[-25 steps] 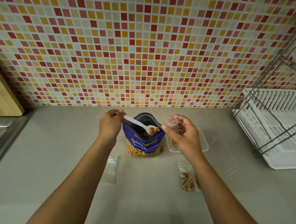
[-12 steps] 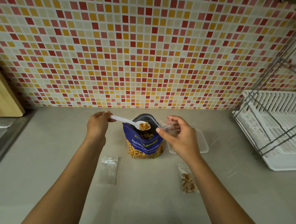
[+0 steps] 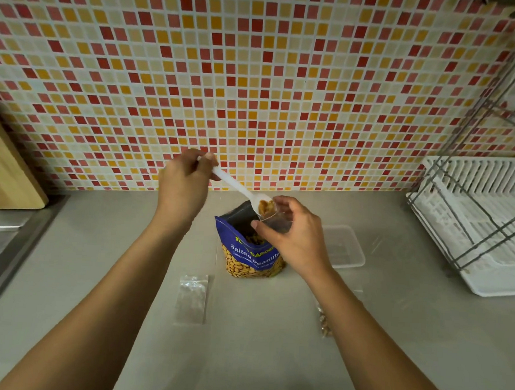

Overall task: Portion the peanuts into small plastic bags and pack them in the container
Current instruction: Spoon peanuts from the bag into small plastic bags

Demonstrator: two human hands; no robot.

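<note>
A blue pouch of salted peanuts stands open on the grey counter. My left hand grips the handle of a white plastic spoon, whose bowl carries peanuts at the mouth of a small clear plastic bag. My right hand pinches that bag open just above the pouch. An empty small bag lies flat on the counter near my left forearm. A filled bag of peanuts lies partly hidden under my right forearm. A clear plastic container sits to the right of the pouch.
A white dish rack with a wire frame occupies the right end of the counter. A wooden board leans against the tiled wall at left, above a steel sink edge.
My left hand lifted the loaded spoon out of the pouch, up and to the right, until its bowl reached the small bag. My right hand shifted the bag left over the pouch.
</note>
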